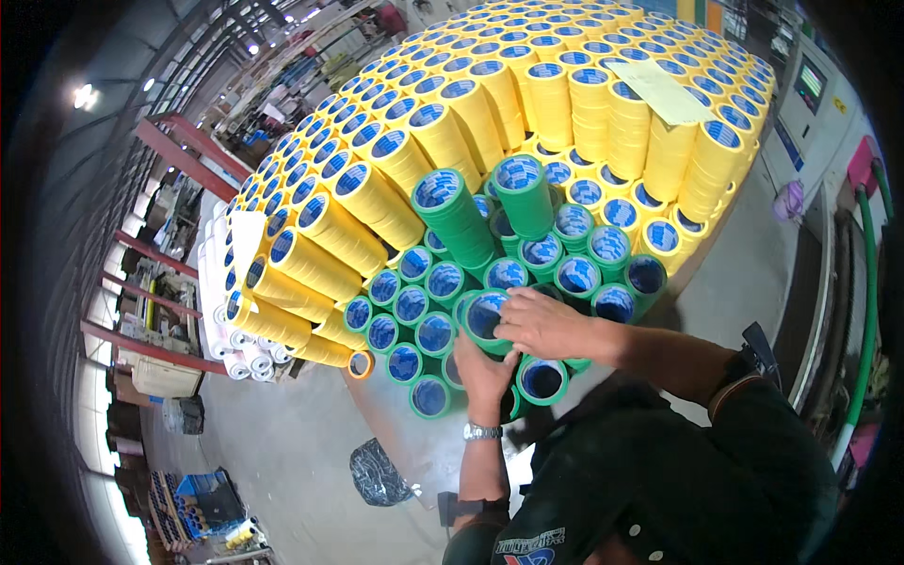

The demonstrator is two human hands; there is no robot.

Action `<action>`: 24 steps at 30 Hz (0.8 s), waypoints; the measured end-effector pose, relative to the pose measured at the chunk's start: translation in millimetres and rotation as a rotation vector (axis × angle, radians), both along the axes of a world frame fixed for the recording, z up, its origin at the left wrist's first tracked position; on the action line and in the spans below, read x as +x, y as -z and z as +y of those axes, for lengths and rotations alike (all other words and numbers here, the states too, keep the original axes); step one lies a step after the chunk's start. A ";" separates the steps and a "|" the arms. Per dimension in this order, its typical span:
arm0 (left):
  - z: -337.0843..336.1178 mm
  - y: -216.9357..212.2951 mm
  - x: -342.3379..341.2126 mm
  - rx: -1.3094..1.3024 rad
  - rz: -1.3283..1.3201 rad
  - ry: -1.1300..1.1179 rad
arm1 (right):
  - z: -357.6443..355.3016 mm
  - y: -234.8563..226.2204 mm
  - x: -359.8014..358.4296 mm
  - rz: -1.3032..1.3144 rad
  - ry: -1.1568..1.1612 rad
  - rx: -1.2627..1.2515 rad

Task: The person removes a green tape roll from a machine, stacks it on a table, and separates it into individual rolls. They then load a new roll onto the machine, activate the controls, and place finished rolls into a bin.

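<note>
A green tape roll (470, 323) with a blue-printed core sits between my hands, raised among other green rolls. My right hand (546, 325) grips its right rim, fingers curled over the edge. From the near side my left hand (483, 372) closes round the same roll, thumb side toward the right hand. Directly around them stand short stacks of green tape rolls (411, 304). Two taller green stacks, one tilted (461, 226) and one upright (525, 202), rise just beyond. My palms and the roll's underside are hidden.
Tall columns of yellow tape rolls (570, 104) crowd the far side, with a paper sheet (662, 91) on top. White rolls (247, 358) lie at the left. A black plastic bag (379, 473) is on the floor; a machine cabinet (808, 104) stands at the right.
</note>
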State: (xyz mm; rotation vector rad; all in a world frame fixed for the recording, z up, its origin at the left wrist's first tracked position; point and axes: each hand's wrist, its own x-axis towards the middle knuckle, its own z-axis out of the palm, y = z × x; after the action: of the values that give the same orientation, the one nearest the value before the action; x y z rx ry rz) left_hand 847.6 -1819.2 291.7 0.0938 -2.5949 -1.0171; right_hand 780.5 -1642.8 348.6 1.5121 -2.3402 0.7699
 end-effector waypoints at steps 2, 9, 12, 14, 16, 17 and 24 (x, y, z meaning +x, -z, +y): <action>6.1 -10.9 -4.3 0.073 -0.085 0.007 | 3.2 5.5 -9.4 -0.032 -0.035 -0.001; 47.2 -59.1 -33.5 0.141 0.101 -0.004 | 43.8 -72.3 -43.6 0.197 -0.140 -0.046; 76.1 -88.9 -88.4 0.077 0.247 -0.024 | 70.5 -121.6 -86.7 0.360 -0.084 0.009; 90.7 -108.7 -128.0 0.118 0.251 0.000 | 84.7 -146.3 -119.0 0.300 -0.073 0.035; 100.6 -122.3 -160.9 0.151 0.304 0.017 | 91.1 -158.4 -152.5 0.284 -0.093 -0.010; 100.6 -124.7 -170.3 0.130 0.367 0.012 | 90.1 -162.7 -166.7 0.231 -0.080 0.066; 120.9 -101.3 -213.6 0.121 0.261 0.022 | 101.5 -150.9 -215.7 0.090 0.019 0.275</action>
State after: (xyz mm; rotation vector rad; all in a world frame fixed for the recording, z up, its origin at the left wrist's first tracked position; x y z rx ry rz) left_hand 634.0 -1698.3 393.0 -0.0360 -2.3039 -1.1141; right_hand 564.8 -1541.3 499.4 1.5900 -2.4668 0.3766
